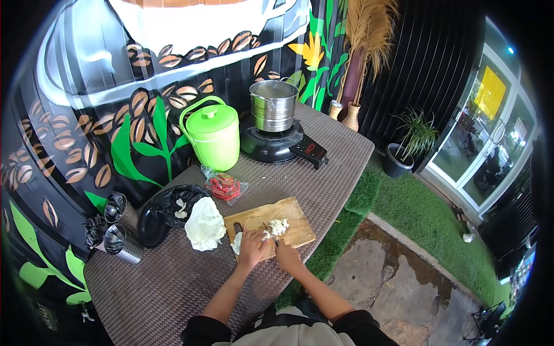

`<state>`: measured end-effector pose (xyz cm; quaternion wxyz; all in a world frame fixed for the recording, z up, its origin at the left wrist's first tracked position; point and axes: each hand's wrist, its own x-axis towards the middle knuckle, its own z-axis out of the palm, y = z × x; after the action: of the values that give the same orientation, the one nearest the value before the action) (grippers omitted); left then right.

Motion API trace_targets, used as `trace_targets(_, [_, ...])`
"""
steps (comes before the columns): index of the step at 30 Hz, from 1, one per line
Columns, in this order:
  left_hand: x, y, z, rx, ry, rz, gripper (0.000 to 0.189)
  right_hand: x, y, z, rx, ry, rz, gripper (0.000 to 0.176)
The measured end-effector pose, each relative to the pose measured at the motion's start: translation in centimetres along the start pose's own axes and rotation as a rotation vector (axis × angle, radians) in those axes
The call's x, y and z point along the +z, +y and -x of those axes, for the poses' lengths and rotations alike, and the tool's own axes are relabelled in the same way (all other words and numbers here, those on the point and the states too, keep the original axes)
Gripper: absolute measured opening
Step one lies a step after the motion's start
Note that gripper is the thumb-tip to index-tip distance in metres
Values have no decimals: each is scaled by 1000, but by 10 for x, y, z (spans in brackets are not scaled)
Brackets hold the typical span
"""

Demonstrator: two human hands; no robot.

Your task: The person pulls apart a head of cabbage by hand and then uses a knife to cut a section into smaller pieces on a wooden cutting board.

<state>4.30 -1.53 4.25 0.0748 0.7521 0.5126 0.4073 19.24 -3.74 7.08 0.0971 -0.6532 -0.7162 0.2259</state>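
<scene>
Chopped pale veg (279,226) is piled on the wooden board (298,214) on the table (167,288). The right hand (288,257)'s wrapped round a knife (276,243); left hand (253,247)'s right beside the pile, can't tell if it's gripping tbh.

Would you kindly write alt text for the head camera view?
Two hands work on a wooden board, the right holding a knife beside chopped white food. Behind are a green bucket and a metal pot on a stove.
</scene>
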Motion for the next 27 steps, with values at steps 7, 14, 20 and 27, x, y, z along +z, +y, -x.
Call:
trace_targets(7, [3,-5,0,-5,-16,-18,21,16,-4,-1,26,23,50,21])
trace_targets(14, [4,-6,3,-9,-16,8,21,-11,-5,0,18,-53,-28,23])
trace_targets(20, [1,-5,2,-18,-12,60,19,13,-2,13,82,24,-29,25])
trace_targets(27, [5,-5,5,-19,33,60,15,-12,4,-7,-49,-15,-34,32])
